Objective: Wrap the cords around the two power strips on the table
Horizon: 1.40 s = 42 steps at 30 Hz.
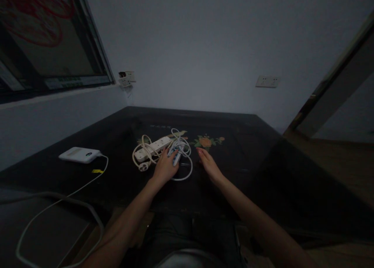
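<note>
While in the left hand [165, 166], blue-white strip [177, 158], long axis forward-right

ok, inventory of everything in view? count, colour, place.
Table: 1, black, centre
Flower print: 1 clear, orange and green, tabletop, past right hand
Power strip: 1, cream, tabletop, left of centre
Plug: 1, cream, near end of strip
Coiled cord: count unclear, white, at left hand
Blue-and-white piece: 1, under left fingers, partly hidden
Power bank: 1, white, table's left side
Cable: 1, white, from power bank to lower left
Tag: 1, yellow, beside that cable
Wall sockets: right plate plus left corner cluster, whitish
Window: 1, dark, red decoration, upper left
Left hand: 1, bare, on cord
Right hand: 1, bare, right of cord
</note>
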Each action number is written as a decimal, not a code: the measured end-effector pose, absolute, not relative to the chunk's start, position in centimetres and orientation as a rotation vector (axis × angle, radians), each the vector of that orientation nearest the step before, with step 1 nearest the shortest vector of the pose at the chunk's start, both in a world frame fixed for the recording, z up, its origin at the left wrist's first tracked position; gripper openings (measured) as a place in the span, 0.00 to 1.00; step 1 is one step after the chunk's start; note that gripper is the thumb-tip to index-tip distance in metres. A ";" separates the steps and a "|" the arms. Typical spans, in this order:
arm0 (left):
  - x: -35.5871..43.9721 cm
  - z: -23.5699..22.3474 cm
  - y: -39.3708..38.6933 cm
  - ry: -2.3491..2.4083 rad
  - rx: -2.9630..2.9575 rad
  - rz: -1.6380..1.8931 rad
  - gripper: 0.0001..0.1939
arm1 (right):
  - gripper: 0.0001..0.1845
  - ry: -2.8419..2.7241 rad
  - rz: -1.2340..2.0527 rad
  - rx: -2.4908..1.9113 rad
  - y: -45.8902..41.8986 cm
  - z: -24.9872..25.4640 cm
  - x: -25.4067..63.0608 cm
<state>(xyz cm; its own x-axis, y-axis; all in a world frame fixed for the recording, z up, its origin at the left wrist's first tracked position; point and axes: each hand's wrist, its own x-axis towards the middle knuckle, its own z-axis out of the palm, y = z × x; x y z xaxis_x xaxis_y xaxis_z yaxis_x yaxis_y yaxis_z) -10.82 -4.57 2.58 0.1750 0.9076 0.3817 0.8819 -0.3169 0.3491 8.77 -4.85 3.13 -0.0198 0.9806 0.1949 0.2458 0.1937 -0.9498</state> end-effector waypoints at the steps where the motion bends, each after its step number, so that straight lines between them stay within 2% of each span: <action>1: -10.8 2.7 -4.4 1.822 2.360 0.816 0.28 | 0.23 -1.466 0.929 -1.239 -5.0 3.5 9.1; 6: -11.3 2.7 -3.9 1.838 2.357 0.831 0.30 | 0.21 -1.396 0.990 -1.227 -5.3 4.4 10.1; 10: -11.8 2.9 -4.6 1.743 2.387 0.999 0.32 | 0.20 -1.254 1.082 -1.225 -5.2 4.0 10.0; 15: -9.6 6.4 -6.1 1.489 2.322 1.318 0.19 | 0.21 -1.118 1.102 -1.151 -4.8 4.2 8.8; 17: -7.1 7.8 -6.2 1.239 2.249 1.321 0.12 | 0.23 -1.068 1.063 -1.084 -4.4 4.5 8.1; 19: -4.0 8.3 -5.7 1.109 2.054 1.311 0.11 | 0.25 -0.995 1.019 -1.006 -3.9 4.6 7.5; 21: -0.9 7.6 -4.6 1.031 1.744 1.309 0.15 | 0.27 -0.894 1.014 -0.943 -3.1 4.3 7.1; 24: 2.5 5.2 -2.8 1.007 1.362 1.338 0.15 | 0.27 -0.696 1.088 -0.907 -1.9 3.0 7.2; 30: 2.9 1.7 -1.2 1.001 1.343 1.340 0.12 | 0.23 -0.807 1.047 -0.956 -0.5 0.4 8.4; 42: 3.0 0.8 -1.0 1.022 1.201 1.356 0.15 | 0.22 -0.960 0.958 -1.043 -0.5 0.5 8.6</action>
